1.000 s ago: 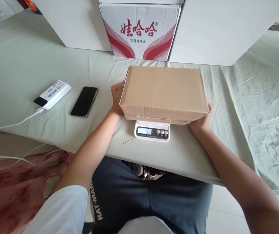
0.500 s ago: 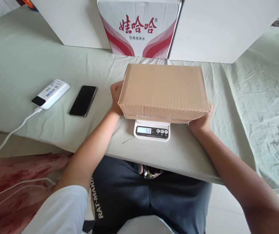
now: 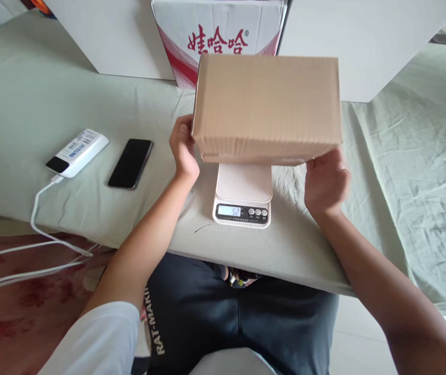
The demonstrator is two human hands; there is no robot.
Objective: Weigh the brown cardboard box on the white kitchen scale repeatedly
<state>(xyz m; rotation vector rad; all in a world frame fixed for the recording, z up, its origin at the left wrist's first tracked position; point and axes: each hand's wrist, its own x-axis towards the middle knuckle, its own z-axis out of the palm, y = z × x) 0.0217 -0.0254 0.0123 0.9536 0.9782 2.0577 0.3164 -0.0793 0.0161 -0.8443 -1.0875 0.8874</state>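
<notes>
A plain brown cardboard box point(image 3: 267, 101) is held up between my two hands, above and beyond a white digital scale point(image 3: 244, 183). My left hand point(image 3: 183, 146) grips the box at its left side, thumb showing and the other fingers partly hidden behind it. Under the near right corner, my right hand point(image 3: 327, 182) supports the box with its fingers curled beneath. The front part of the scale's platform shows below the box, and its lit display seems to read 52. The box covers the rear of the scale.
A white power bank point(image 3: 77, 152) with a plugged-in cable point(image 3: 37, 205) lies left on the green cloth point(image 3: 51, 104), beside a black phone point(image 3: 131, 163). Behind the brown box stands a white and red printed carton point(image 3: 183, 57) between white panels point(image 3: 332, 47).
The cardboard box has risen and moved away from me, uncovering the scale's platform and hiding part of the printed carton. Both hands went with it. The display went from 53 to 52.
</notes>
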